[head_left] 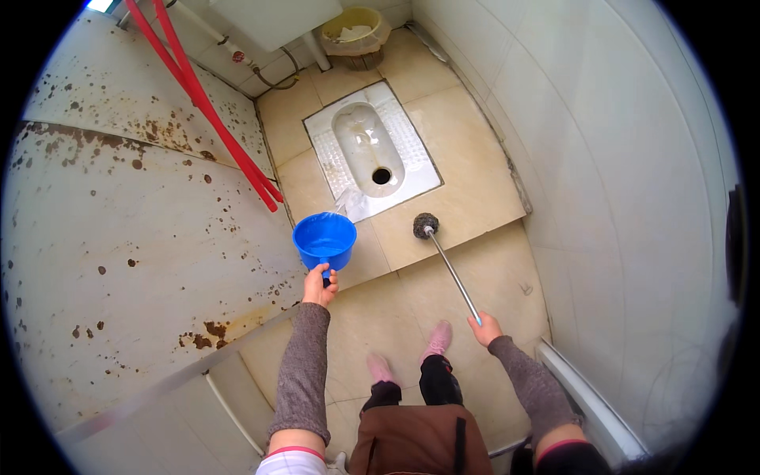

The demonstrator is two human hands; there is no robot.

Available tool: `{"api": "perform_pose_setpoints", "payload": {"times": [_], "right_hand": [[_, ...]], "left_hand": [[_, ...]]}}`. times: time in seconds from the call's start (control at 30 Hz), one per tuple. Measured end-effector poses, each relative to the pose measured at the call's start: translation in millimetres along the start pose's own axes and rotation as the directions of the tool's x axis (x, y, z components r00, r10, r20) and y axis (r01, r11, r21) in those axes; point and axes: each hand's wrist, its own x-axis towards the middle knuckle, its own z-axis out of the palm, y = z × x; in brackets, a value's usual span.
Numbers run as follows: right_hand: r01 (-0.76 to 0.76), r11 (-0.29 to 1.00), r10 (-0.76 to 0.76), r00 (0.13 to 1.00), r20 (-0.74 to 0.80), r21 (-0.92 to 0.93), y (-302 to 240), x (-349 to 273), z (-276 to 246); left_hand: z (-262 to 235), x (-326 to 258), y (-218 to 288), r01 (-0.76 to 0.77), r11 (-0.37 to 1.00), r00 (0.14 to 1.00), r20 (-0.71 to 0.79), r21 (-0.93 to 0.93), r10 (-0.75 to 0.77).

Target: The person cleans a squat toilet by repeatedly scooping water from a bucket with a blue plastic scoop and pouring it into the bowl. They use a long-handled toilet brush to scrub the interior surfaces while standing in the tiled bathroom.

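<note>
- A white panel wall [158, 237] speckled with brown rust spots runs left of the squat toilet.
- A white tiled wall [586, 158] rises on the toilet's right.
- A beige tiled floor [463, 150] surrounds the toilet, with a step edge on its near side.
- The white ceramic squat toilet [325, 158] has ridged footrests and a dark drain hole at its near end.
- Two long red tubes [198, 95] slant down to the toilet's left.
- A round yellowish bin with a plastic liner [354, 36] stands beyond the toilet.
- A brush with a silver rod and round dark head [425, 225] is on the toilet's near right; floor contact is unclear.
- A blue round plastic dipper [324, 237] is at the toilet's near-left corner, an apparent clear splash beside its rim.
- The left grip [321, 285] is closed around the dipper's handle.
- The right grip [485, 328] is closed around the brush's rod end.
</note>
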Motion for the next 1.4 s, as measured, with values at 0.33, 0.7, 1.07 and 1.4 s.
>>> {"api": "perform_pose_setpoints", "payload": {"times": [0.33, 0.7, 1.07, 1.4], "right_hand": [[-0.045, 0.999, 0.046, 0.997, 0.058, -0.015, -56.7, 7.7, 26.0], [-0.104, 0.993, 0.106, 0.994, -0.023, 0.062, -112.2, 9.6, 39.7], [-0.109, 0.981, 0.130, 0.983, -0.126, 0.160, -107.2, -13.6, 41.6], [-0.288, 0.946, 0.302, 0.951, -0.075, 0.152, -68.4, -65.0, 34.9]], "left_hand": [[-59.1, 16.1, 18.5, 0.140, 0.985, 0.981, 0.148, -0.100, -0.124], [27.0, 120.8, 71.1, 0.008, 0.997, 0.973, -0.231, -0.071, -0.025], [64.1, 85.3, 51.6, -0.130, 0.949, 0.961, -0.273, -0.288, 0.049], [112.0, 106.4, 65.5, -0.041, 0.999, 0.949, -0.313, 0.034, 0.049]]}}
